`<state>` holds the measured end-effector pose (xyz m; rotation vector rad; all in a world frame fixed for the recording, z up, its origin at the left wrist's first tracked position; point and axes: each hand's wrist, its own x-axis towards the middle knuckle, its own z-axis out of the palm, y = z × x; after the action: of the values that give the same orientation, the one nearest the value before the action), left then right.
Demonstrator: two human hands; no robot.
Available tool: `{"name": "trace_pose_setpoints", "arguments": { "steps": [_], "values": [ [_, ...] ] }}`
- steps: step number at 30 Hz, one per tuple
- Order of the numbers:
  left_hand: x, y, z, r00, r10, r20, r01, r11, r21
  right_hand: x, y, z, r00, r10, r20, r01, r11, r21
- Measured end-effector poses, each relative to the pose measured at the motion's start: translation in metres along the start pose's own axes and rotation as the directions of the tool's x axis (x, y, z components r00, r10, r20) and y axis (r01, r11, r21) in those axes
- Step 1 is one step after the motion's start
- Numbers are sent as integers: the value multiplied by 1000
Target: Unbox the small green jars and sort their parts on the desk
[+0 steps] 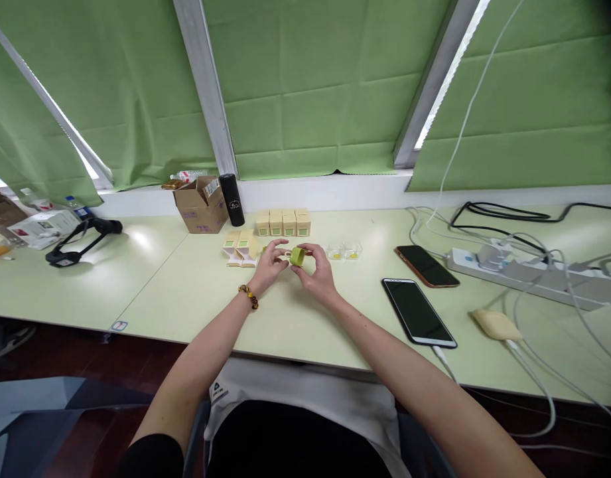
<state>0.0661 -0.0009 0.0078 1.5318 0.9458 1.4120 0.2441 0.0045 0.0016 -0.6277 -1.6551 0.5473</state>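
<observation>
My right hand (319, 273) grips a small olive-green ring-shaped or cup-like piece (298, 257) between thumb and fingers, just above the table. Close by on its left, my left hand (271, 265) has its thumb and fingers drawn together near a tiny pale piece that is too small to name. Two opened cream boxes (241, 247) lie left of my left hand. Behind the hands stands a row of several closed cream boxes (283, 223). Small clear plastic containers (352, 251) with yellow bits inside sit right of my right hand.
Two phones (419, 311) (427, 265), a cream charger case (496, 325) and a white power strip (524, 275) with tangled cables occupy the right side. At the back left are a cardboard box (200, 209) and a black bottle (232, 200). A black headset (83, 240) rests far left.
</observation>
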Motion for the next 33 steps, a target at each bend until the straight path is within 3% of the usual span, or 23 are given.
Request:
{"name": "trace_pose_setpoints", "arguments": {
  "steps": [4, 11, 21, 29, 33],
  "values": [
    [0, 2, -3, 997, 82, 2, -82, 995, 59, 1, 0, -1, 999, -32, -6, 31, 999, -38],
    [5, -8, 2, 997, 46, -69, -40, 996, 86, 1, -1, -1, 1000, -29, -4, 29, 999, -19],
    [1, 0, 5, 984, 27, -174, -7, 994, 112, 0, 4, 1, 1000, 23, -13, -22, 996, 87],
    [1, 3, 9, 984, -39, -173, 33, 999, -36, 2, 3, 0, 1000, -18, 3, 18, 998, 62],
    [1, 1, 10, 984, -40, -172, 35, 999, -29, 2, 7, -1, 1000, 0, 20, -1, 998, 63]
  ]
}}
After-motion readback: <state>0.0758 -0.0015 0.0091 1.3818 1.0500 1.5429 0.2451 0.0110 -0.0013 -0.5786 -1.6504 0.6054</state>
